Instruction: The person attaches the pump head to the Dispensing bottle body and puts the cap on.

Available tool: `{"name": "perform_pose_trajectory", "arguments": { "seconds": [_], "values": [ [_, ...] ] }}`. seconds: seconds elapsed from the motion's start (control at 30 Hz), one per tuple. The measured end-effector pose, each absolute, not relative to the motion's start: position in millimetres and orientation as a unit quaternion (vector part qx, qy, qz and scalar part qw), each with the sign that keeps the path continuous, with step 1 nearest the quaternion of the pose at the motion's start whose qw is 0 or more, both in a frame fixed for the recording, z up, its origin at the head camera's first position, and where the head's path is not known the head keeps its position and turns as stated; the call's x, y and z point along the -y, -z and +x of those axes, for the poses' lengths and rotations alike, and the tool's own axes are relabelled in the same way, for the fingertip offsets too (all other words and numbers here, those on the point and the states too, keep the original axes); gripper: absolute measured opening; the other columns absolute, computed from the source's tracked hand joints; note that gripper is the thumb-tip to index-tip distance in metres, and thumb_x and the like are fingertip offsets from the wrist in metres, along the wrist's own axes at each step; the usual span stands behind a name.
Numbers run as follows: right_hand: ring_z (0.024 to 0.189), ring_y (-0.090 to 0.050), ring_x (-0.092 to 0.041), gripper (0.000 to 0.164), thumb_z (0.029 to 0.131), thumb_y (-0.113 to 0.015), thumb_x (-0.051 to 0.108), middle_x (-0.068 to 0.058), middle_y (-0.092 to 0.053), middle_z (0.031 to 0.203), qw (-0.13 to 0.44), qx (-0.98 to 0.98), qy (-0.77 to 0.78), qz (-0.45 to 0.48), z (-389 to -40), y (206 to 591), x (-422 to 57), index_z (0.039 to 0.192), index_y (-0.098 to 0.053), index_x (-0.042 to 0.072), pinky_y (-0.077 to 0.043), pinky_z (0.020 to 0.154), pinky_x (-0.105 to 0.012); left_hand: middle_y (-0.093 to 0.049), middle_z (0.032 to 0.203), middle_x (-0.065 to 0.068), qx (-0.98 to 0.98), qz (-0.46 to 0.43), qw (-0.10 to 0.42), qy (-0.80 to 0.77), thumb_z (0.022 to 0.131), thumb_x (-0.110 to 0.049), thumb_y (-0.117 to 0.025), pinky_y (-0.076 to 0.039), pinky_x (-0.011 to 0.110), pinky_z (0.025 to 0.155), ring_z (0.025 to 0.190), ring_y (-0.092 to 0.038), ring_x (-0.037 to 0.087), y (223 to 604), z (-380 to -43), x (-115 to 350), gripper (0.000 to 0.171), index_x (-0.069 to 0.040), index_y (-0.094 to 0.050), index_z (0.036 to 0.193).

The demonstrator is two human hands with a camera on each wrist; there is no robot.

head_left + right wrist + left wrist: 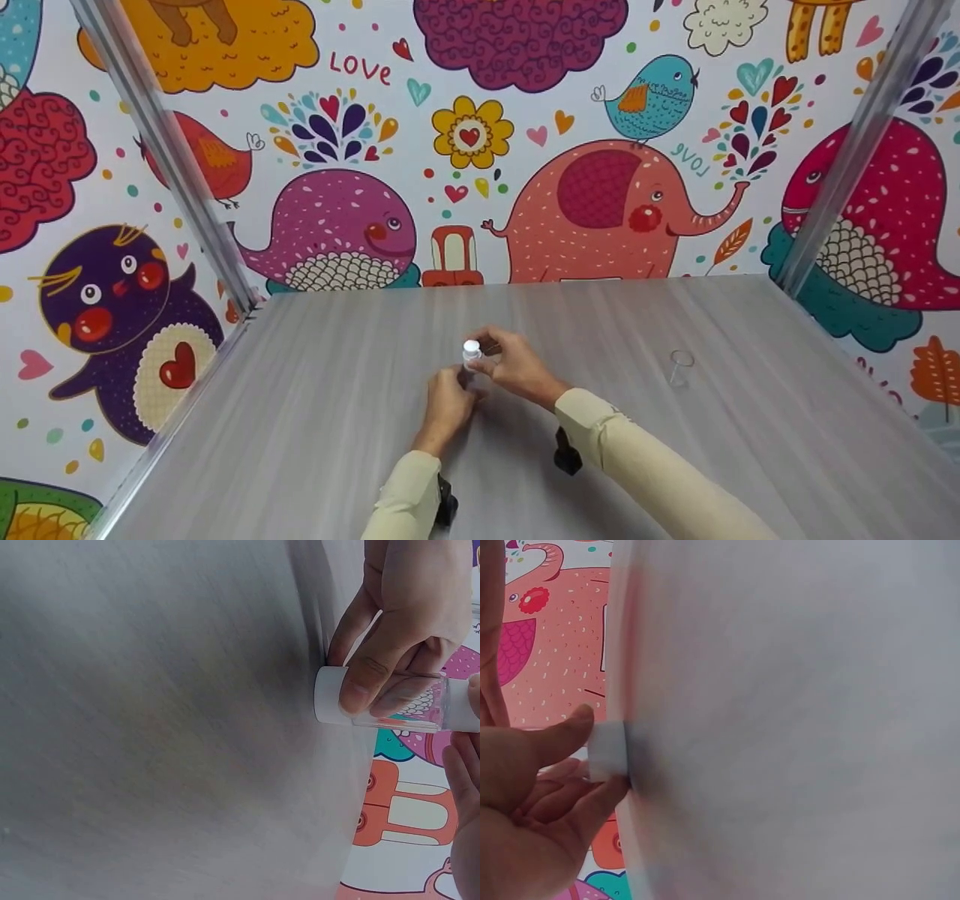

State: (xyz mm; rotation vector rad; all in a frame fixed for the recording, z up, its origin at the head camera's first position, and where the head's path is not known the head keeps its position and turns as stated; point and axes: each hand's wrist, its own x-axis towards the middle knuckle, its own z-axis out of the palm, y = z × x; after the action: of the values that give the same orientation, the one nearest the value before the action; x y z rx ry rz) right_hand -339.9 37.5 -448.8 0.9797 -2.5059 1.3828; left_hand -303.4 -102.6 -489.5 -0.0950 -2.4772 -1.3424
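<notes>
A small clear bottle with a white base and a white cap stands upright on the table, between both hands. My left hand pinches the white base low down, thumb on one side and fingers on the other. At the top, my right hand has thumb and fingers round the cap; only its fingertips show at the edge of the right wrist view. Through the clear wall, the printed backdrop shows.
To the right on the table stands a clear, open-topped glass. A printed wall rises behind the table, with metal posts at the corners.
</notes>
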Motion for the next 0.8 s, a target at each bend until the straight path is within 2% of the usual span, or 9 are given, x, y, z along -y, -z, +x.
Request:
{"name": "perform_pose_trajectory", "arguments": {
  "seconds": [0.27,0.37,0.63,0.7,0.8],
  "values": [
    [0.112,-0.063,-0.027,0.055,0.090,-0.075,0.019,-0.012,-0.065,0.123,0.007,0.845,-0.453,0.285,-339,444,-40,0.137,-0.052,0.004,-0.052,0.100,-0.047,-0.046,0.062,0.001,0.867,-0.034,0.178,0.464,0.074,0.011,-0.074,-0.035,0.024,0.053,0.057,-0.042,0.013,490,-303,101,0.011,0.007,-0.064,0.076],
    [0.117,-0.061,-0.030,0.058,0.090,-0.072,0.020,-0.014,-0.061,0.130,0.000,0.849,-0.451,0.276,-338,441,-39,0.140,-0.050,0.004,-0.051,0.101,-0.048,-0.046,0.062,0.001,0.870,-0.037,0.188,0.455,0.072,0.011,-0.074,-0.035,0.025,0.055,0.058,-0.041,0.014,489,-303,101,0.011,0.006,-0.065,0.075],
    [0.123,-0.058,-0.033,0.060,0.087,-0.064,0.004,-0.015,-0.055,0.141,0.013,0.844,-0.443,0.301,-339,439,-37,0.144,-0.046,0.006,-0.048,0.105,-0.048,-0.066,0.069,0.015,0.878,-0.033,0.184,0.441,0.075,0.016,-0.064,-0.042,0.026,0.056,0.061,-0.048,0.015,488,-303,102,0.014,0.007,-0.070,0.083],
    [0.123,-0.058,-0.032,0.058,0.087,-0.063,0.000,-0.015,-0.055,0.140,0.012,0.843,-0.440,0.310,-339,440,-37,0.143,-0.047,0.005,-0.048,0.106,-0.047,-0.066,0.069,0.014,0.878,-0.032,0.180,0.442,0.075,0.015,-0.065,-0.042,0.026,0.056,0.060,-0.049,0.014,489,-303,102,0.012,0.007,-0.070,0.083],
    [0.120,-0.061,-0.030,0.051,0.088,-0.062,-0.004,-0.016,-0.059,0.136,0.004,0.841,-0.435,0.322,-338,441,-37,0.138,-0.052,0.003,-0.049,0.105,-0.045,-0.057,0.063,0.006,0.876,-0.028,0.172,0.451,0.074,0.013,-0.069,-0.040,0.025,0.054,0.059,-0.046,0.013,489,-303,103,0.009,0.007,-0.068,0.080]
  ]
}}
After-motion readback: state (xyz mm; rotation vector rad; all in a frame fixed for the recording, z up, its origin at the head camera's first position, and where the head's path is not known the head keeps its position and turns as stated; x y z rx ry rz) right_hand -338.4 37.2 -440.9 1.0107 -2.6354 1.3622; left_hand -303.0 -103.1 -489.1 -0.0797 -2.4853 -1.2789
